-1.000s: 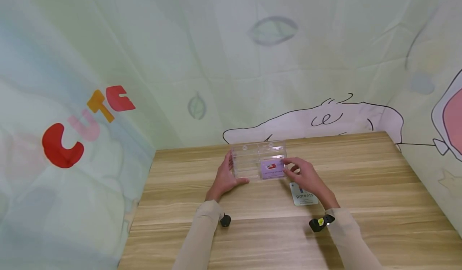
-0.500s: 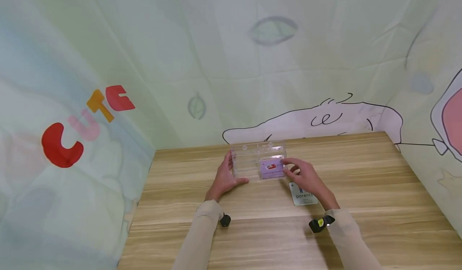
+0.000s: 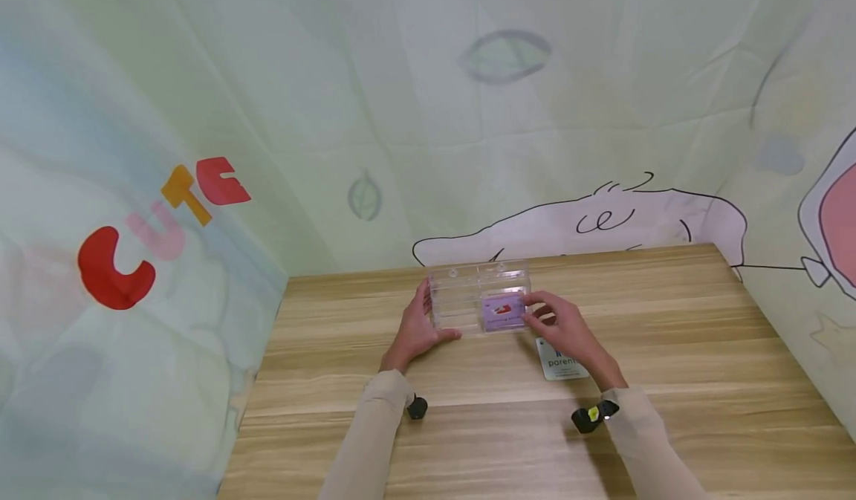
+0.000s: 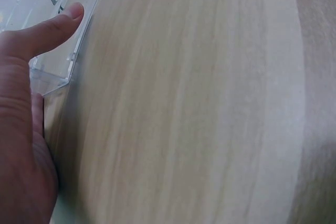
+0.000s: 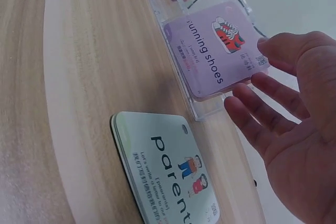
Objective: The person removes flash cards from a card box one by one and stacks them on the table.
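Note:
A clear plastic card holder (image 3: 457,299) with several compartments stands near the back edge of the table. My left hand (image 3: 416,330) grips its left end, the thumb (image 4: 73,11) lying along the front and the fingers partly hidden behind the side. In the lower right compartment sits a stack of purple flash cards (image 5: 210,51), the top one reading "running shoes". My right hand (image 3: 560,328) pinches the right edge of that stack between thumb and fingers. Below this hand, on the table, lies a pale green stack of flash cards (image 5: 163,166) marked "parents", partly covered in the head view.
The wood-grain table (image 3: 481,440) runs up to a printed cloth backdrop (image 3: 401,114) right behind the holder. More cloth hangs at the left and right sides. Each wrist carries a small black camera, such as the right wrist camera (image 3: 587,419).
My right hand and the purple cards shift very slightly, the fingertips a little to the left. The left hand and the holder keep their place.

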A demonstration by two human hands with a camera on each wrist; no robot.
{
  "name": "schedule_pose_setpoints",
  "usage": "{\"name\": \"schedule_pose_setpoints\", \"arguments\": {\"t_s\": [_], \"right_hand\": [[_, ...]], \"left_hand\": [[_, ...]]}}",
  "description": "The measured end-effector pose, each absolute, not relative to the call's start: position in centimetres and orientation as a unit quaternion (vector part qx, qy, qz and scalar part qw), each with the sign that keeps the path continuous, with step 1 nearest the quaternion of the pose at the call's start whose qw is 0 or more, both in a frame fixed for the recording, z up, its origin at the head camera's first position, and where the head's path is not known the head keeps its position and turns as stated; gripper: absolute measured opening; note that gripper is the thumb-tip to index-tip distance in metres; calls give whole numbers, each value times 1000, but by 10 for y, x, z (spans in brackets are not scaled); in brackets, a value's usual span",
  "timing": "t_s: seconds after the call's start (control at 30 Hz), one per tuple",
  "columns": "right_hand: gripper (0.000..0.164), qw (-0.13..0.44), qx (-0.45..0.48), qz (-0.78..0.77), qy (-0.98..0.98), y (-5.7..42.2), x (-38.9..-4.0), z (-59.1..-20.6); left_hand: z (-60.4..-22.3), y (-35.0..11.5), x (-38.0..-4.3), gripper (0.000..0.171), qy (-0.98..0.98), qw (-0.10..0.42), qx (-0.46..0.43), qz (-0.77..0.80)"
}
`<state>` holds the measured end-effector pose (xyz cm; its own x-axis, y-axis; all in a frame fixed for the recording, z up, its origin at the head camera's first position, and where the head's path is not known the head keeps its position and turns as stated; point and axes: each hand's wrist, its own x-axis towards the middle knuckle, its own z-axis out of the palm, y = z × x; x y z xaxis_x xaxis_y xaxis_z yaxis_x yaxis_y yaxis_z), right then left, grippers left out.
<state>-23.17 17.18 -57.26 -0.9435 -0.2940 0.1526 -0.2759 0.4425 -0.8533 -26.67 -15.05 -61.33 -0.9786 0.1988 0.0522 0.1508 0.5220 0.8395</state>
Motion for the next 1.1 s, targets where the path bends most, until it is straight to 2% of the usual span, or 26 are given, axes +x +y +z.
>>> {"name": "schedule_pose_setpoints", "arguments": {"t_s": [0.17,0.47,0.8,1.1], "right_hand": [[18,-4,-191,-504,842,170,-232,-575],[15,-25,-210,-505,837,164,-234,-577],[18,-30,-220,-487,845,161,-237,-580],[23,-68,-207,-501,838,161,-239,-576]], "left_hand": [[-614,-151,-267,134,872,23,104,477],[-613,-150,-266,133,871,24,105,479],[-611,-150,-266,134,871,25,104,479],[-614,-150,-267,135,871,25,102,480]]}}
